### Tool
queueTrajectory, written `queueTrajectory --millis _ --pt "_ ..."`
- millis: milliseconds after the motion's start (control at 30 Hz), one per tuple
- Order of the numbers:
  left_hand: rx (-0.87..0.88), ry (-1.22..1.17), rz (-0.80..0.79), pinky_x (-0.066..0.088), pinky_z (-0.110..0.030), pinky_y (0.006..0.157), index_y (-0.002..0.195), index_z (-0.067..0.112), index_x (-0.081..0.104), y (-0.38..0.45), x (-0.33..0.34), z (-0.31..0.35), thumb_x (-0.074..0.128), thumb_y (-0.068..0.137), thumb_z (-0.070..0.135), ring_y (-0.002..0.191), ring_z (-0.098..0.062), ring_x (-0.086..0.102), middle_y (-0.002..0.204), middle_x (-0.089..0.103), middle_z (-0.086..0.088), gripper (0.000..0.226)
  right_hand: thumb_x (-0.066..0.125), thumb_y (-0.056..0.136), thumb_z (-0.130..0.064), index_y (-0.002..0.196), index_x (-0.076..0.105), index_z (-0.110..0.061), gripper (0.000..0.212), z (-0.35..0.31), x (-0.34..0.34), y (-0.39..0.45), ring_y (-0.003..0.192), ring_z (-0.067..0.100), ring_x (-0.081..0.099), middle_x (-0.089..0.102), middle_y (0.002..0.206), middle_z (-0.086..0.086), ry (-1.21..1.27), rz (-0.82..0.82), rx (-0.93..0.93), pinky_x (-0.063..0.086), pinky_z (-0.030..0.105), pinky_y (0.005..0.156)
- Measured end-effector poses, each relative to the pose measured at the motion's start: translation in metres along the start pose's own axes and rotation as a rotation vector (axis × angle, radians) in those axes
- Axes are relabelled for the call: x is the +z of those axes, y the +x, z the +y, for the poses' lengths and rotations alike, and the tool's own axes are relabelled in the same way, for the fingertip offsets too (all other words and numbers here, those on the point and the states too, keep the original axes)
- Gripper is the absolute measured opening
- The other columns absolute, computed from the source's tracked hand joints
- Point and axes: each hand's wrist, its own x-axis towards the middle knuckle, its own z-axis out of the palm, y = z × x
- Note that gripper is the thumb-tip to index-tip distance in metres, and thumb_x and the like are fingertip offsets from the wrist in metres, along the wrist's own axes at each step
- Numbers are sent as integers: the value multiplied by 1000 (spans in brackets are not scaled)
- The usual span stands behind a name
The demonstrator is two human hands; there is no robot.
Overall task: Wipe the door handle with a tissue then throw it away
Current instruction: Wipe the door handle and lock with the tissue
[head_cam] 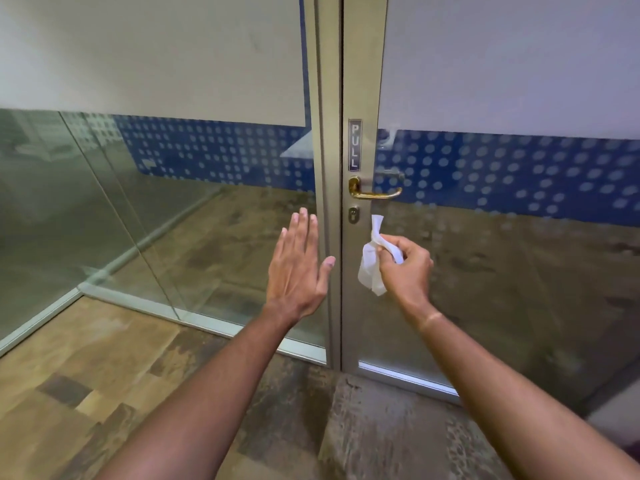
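I have my right hand (403,263) pinching a crumpled white tissue (371,260) just below the brass door handle (375,190), not touching it. One end of the tissue sticks up beside the keyhole (353,214); the rest hangs down. My left hand (298,268) is spread flat, fingers straight, in front of the metal door frame (327,98). A PULL sign (354,144) sits above the handle.

Frosted glass partition (149,64) with blue dotted band (214,150); mottled brown tile floor (86,358); metal frame (322,98).
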Motion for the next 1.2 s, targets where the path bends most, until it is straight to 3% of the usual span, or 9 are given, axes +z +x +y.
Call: queueTrajectory --millis 433,633,800,1033,1133,1200 --pt "72 -83 13 -1 -37 124 155 10 -2 91 66 -39 25 97 43 152 -19 -8 165 -5 -11 71 62 83 -11 103 75 -24 27 14 38 84 87 5 68 74 95 -12 -64 92 57 59 31 78" --pt "75 -81 33 0 -36 124 156 9 1 151 103 -49 29 97 41 152 -18 -9 165 -3 -12 72 61 84 -8 110 73 -22 32 17 56 150 95 12 67 73 106 -4 -147 71 -38 58 35 82" --pt "75 -121 21 3 -38 124 156 9 0 193 129 -56 30 96 37 152 -19 -8 165 -4 -11 72 62 85 -1 114 71 -14 33 13 70 197 93 9 60 71 113 4 -305 59 -227 56 29 84" --pt "112 -152 31 1 -37 124 156 9 1 228 151 -70 29 97 35 152 -18 -10 164 -6 -10 70 66 78 7 111 71 -8 36 15 98 244 101 22 64 71 111 11 -592 -77 -436 44 20 86" --pt "143 -172 74 -2 -34 124 156 6 5 242 155 -77 34 96 30 152 -20 -7 164 -4 -12 71 71 80 -3 110 70 -8 30 18 115 250 97 24 65 69 109 10 -778 -274 -511 52 30 89" --pt "171 -192 96 2 -36 124 156 5 8 251 161 -84 37 95 27 153 -22 -4 164 -2 -13 71 71 83 -11 104 71 -11 21 24 129 251 91 26 66 68 105 8 -897 -347 -520 56 39 79"
